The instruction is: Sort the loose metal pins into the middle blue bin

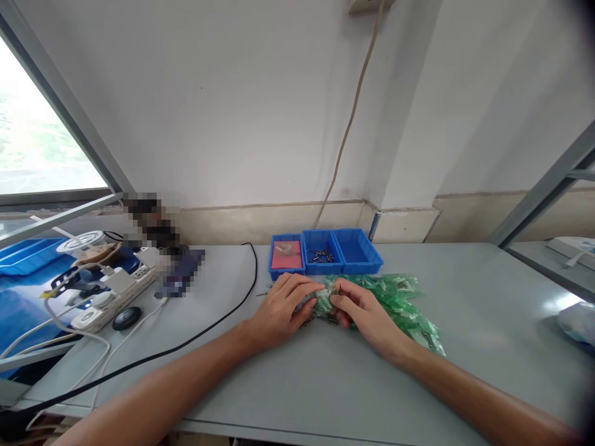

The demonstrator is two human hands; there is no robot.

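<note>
Between my two hands is a small clear-green plastic bag [324, 301], pinched from both sides. The fingers of my left hand [289, 305] are closed on its left edge, and those of my right hand [354, 302] grip its right edge. What the bag contains is too small to make out. Just right of and behind my right hand lies a pile of green plastic bags [403, 303] with pale items inside. Small metal pins or screws [331, 320] lie on the table under my hands, partly hidden by them.
Behind my hands stand a blue bin [271, 260] with a red sheet, a blue bin [324, 268] with metal pieces, and another blue bin [357, 254]. A black cable [186, 342] crosses the grey table at left, near a power strip [100, 310] and a round black object [126, 318].
</note>
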